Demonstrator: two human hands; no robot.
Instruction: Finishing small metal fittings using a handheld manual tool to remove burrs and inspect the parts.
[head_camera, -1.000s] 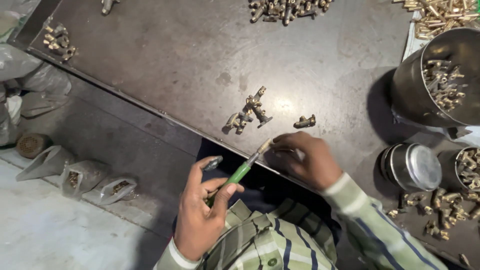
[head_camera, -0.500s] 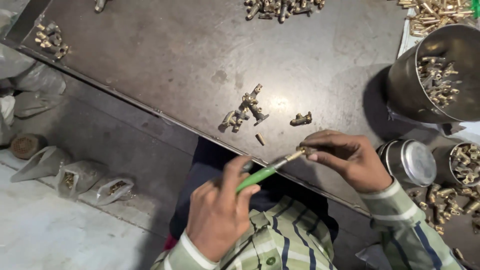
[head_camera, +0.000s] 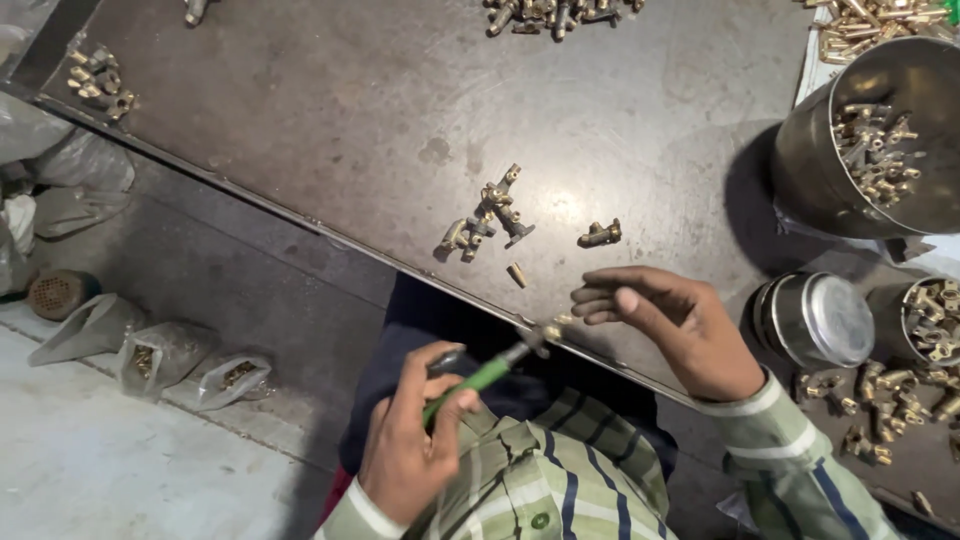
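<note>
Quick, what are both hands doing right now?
Left hand: closed around a green-handled tool.
Right hand: open, fingers loosely curled, holding nothing, just beside the small brass piece at the tool's tip.

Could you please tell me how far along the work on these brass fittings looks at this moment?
Done, apparently: a few fittings lie grouped mid-table. In hand: the left hand holds a green-handled tool with a small brass piece at its tip; the right hand hovers open beside it. Left: a large metal bucket of parts and loose ones by the right sleeve.
</note>
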